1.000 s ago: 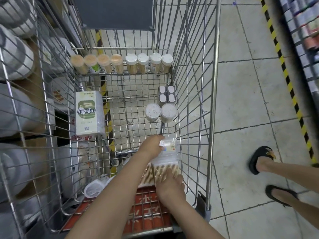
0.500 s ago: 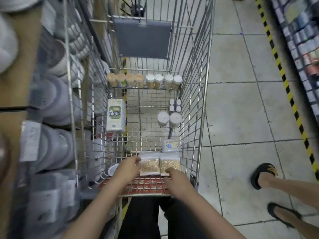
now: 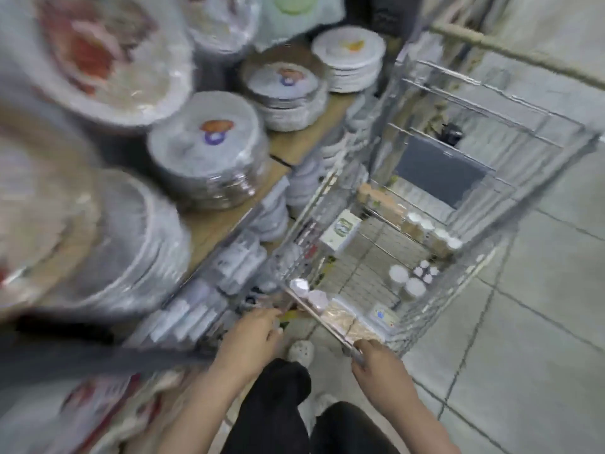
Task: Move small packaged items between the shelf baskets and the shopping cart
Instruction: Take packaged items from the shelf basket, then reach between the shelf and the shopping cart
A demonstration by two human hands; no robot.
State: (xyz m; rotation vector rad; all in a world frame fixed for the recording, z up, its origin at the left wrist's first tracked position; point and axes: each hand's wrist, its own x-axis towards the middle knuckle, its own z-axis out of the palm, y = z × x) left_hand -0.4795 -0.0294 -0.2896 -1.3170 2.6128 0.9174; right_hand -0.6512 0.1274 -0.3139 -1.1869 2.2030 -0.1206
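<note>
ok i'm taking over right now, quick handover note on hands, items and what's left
Left hand: beside the cart's near rim, fingers curled; the blur hides whether it holds anything.
Right hand: grip on the near rim of the shopping cart.
In the cart: two cotton swab packs at the near end, a small flat box beside them, two round tubs, a white carton, a row of lidded jars at the far end.
Shelf on the left holds wrapped plate stacks.
Done: several items loaded. Left: any further transfers.
</note>
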